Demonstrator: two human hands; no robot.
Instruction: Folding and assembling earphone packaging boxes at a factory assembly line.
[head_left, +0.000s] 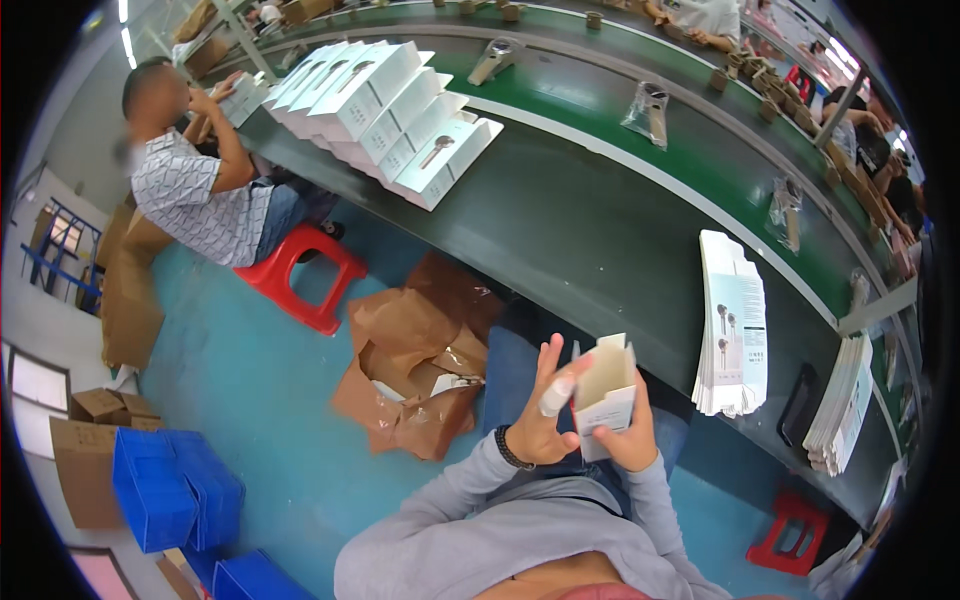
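A small white cardboard box point(606, 385) is upright in front of my body, with its top flaps open and its inside bare. My right hand point(633, 432) grips it from the right side, with the thumb across the lower front. My left hand point(541, 415) is just left of the box, fingers stretched and spread, holding nothing. White tape wraps one finger of that hand, and a dark beaded bracelet point(512, 449) circles the wrist.
On the dark worktable point(560, 240) stand stacked white boxes point(385, 110) and a pile of flat cartons point(732, 330). More flat cartons point(840, 405) lie beside a black phone point(798, 405). Bagged devices point(648, 112) ride the green conveyor point(590, 110). A co-worker point(200, 180) sits at left.
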